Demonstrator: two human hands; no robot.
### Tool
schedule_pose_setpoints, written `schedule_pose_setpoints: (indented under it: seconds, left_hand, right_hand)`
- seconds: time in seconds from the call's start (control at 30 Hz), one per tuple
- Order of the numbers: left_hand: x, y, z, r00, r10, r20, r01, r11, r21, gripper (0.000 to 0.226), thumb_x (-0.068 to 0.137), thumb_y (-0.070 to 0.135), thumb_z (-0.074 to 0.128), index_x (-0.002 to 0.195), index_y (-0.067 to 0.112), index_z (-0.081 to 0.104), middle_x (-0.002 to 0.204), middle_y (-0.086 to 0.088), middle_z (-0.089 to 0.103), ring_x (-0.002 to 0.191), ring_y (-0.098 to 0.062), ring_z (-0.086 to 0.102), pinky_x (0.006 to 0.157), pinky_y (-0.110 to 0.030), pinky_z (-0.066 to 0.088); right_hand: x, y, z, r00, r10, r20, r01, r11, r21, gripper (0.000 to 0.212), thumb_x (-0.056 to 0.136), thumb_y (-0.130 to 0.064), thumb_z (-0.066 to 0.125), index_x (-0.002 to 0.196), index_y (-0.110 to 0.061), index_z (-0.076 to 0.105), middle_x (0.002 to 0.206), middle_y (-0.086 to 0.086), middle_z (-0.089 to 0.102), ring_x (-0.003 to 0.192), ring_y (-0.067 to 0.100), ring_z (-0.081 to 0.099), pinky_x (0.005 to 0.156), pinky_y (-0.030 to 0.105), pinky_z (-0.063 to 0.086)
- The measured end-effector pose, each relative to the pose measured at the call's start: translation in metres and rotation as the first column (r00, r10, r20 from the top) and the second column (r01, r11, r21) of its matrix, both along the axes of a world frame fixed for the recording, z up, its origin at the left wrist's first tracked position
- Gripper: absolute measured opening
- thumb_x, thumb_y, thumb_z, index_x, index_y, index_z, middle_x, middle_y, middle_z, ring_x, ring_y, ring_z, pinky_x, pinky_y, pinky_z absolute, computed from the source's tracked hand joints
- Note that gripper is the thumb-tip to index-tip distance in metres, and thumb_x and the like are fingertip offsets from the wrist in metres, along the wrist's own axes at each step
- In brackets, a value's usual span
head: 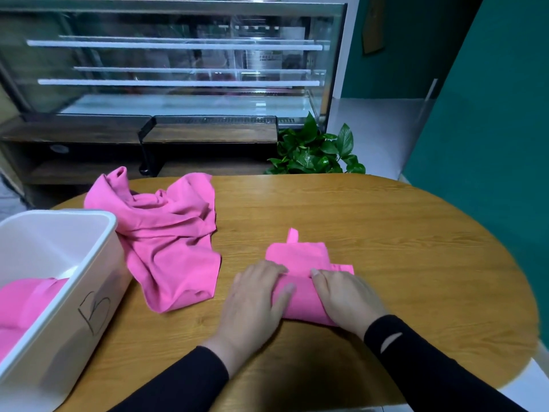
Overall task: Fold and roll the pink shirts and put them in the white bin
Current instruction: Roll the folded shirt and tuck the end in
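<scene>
Mid-roll, basically. Narrow folded pink shirt (300,278) lies flat on the oval wooden table (386,233), well to the right of the white plastic bin (89,263) marked "B". Near end of the folded shirt is already turned into a roll; far end, with a small loop tab sticking out, is still flat on the wood.

Left hand (255,301) rests on the roll's left side, fingers mostly straight and pressing down, thumb along the fabric. Right hand (344,295) sits on the roll's right side, fingers bent over it. Whether either one actually pinches the cloth or just pushes it, cannot tell; fingertips are partly buried in the fabric.

Progress, judged from layout: at least one pink item (23,304) is already inside the bin, at its near end. One shirt is being rolled. A crumpled loose pink shirt pile (166,233) lies just right of the bin, touching its wall, not folded at all. So roughly midway: finish this roll, drop it in the bin, then fold and roll the pile.

Hard to make out: the bin is cut off at the left and bottom edges, so the count inside is unknown. The pile could be one shirt or more, the folds hide that. How tight the roll is under the hands is also hidden. Black sleeves cover both wrists.
</scene>
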State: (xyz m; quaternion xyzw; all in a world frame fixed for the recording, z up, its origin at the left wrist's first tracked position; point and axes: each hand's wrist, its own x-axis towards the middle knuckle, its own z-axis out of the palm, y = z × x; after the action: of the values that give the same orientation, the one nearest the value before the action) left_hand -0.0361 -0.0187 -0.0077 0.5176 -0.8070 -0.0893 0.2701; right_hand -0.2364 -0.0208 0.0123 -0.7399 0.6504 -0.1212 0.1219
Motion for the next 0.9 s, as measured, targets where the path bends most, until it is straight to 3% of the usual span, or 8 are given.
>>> schedule_pose_setpoints:
  seconds: [0.13, 0.23, 0.33, 0.43, 0.57, 0.67, 0.8, 0.9]
  left_hand:
    - [0.0, 0.003, -0.012, 0.984, -0.049, 0.174, 0.05, 0.999, -0.002, 0.053, 0.097, 0.065, 0.032, 0.127, 0.03, 0.059, 0.116, 0.011, 0.06, 0.106, -0.013, 0.056, 0.088, -0.033, 0.043]
    - [-0.01, -0.003, -0.012, 0.99, 0.049, 0.132, -0.042, 0.998, -0.056, 0.04, 0.1, 0.052, 0.034, 0.108, 0.027, 0.065, 0.097, 0.008, 0.062, 0.087, -0.015, 0.059, 0.076, -0.035, 0.046]
    - [-0.02, -0.004, -0.008, 0.988, 0.151, -0.018, -0.151, 0.988, -0.008, 0.037, 0.102, 0.039, 0.031, 0.088, 0.024, 0.061, 0.081, 0.008, 0.057, 0.074, -0.016, 0.054, 0.071, -0.038, 0.048]
    - [-0.025, -0.004, -0.008, 0.979, 0.176, -0.098, -0.171, 0.983, 0.064, 0.045, 0.102, 0.04, 0.021, 0.088, 0.023, 0.06, 0.081, 0.01, 0.055, 0.076, -0.013, 0.052, 0.074, -0.034, 0.045]
    - [-0.019, 0.001, -0.009, 0.973, 0.152, -0.172, -0.131, 0.983, 0.129, 0.04, 0.106, 0.034, 0.027, 0.087, 0.023, 0.061, 0.083, 0.008, 0.06, 0.08, -0.014, 0.053, 0.075, -0.031, 0.039]
    - [-0.013, 0.009, -0.008, 0.966, 0.15, -0.212, -0.108, 0.974, 0.197, 0.041, 0.105, 0.041, 0.028, 0.084, 0.025, 0.06, 0.084, 0.008, 0.061, 0.082, -0.017, 0.056, 0.072, -0.031, 0.035]
    - [0.005, 0.023, -0.019, 0.999, 0.024, 0.038, -0.024, 1.0, -0.013, 0.046, 0.096, 0.062, 0.037, 0.119, 0.03, 0.059, 0.116, 0.012, 0.057, 0.107, -0.011, 0.052, 0.09, -0.03, 0.038]
    - [0.016, 0.025, -0.025, 0.986, -0.031, 0.164, 0.044, 0.996, -0.072, 0.057, 0.094, 0.069, 0.037, 0.129, 0.028, 0.055, 0.122, 0.009, 0.061, 0.108, -0.014, 0.056, 0.089, -0.031, 0.035]
  right_hand:
    - [0.0, -0.007, 0.003, 0.997, 0.067, -0.045, -0.061, 0.991, 0.12, 0.051, 0.108, -0.042, 0.017, 0.089, -0.022, 0.06, 0.078, -0.002, 0.062, 0.07, 0.011, 0.062, 0.064, 0.032, 0.051]
    - [0.006, 0.003, -0.004, 0.981, -0.01, -0.195, -0.019, 0.989, -0.145, 0.048, 0.107, -0.039, 0.015, 0.094, -0.027, 0.06, 0.09, -0.007, 0.063, 0.084, 0.013, 0.059, 0.075, 0.035, 0.045]
    - [0.013, 0.026, -0.017, 0.978, -0.109, -0.176, 0.04, 0.934, -0.355, 0.043, 0.104, -0.043, 0.027, 0.107, -0.026, 0.067, 0.103, -0.007, 0.067, 0.096, 0.017, 0.06, 0.079, 0.038, 0.045]
    - [0.01, 0.033, -0.026, 0.986, -0.088, -0.144, 0.035, 0.943, -0.331, 0.048, 0.103, -0.049, 0.029, 0.118, -0.022, 0.065, 0.109, -0.004, 0.068, 0.103, 0.019, 0.062, 0.083, 0.04, 0.049]
    - [0.012, 0.027, -0.014, 0.972, -0.077, -0.221, 0.009, 0.955, -0.295, 0.049, 0.104, -0.049, 0.021, 0.088, -0.028, 0.063, 0.084, -0.006, 0.066, 0.081, 0.018, 0.062, 0.074, 0.038, 0.045]
    - [0.01, 0.027, -0.004, 0.977, -0.002, -0.215, -0.054, 0.965, -0.255, 0.055, 0.104, -0.047, 0.016, 0.082, -0.028, 0.063, 0.078, -0.007, 0.066, 0.071, 0.016, 0.062, 0.066, 0.036, 0.047]
    - [0.006, 0.023, 0.002, 0.988, 0.073, -0.14, -0.092, 0.986, -0.136, 0.052, 0.105, -0.048, 0.012, 0.083, -0.029, 0.055, 0.078, -0.006, 0.061, 0.07, 0.016, 0.058, 0.069, 0.034, 0.043]
    - [0.006, 0.014, 0.011, 0.99, 0.093, -0.107, -0.092, 0.996, 0.022, 0.049, 0.106, -0.046, 0.015, 0.08, -0.026, 0.051, 0.075, -0.003, 0.054, 0.068, 0.017, 0.052, 0.07, 0.034, 0.039]
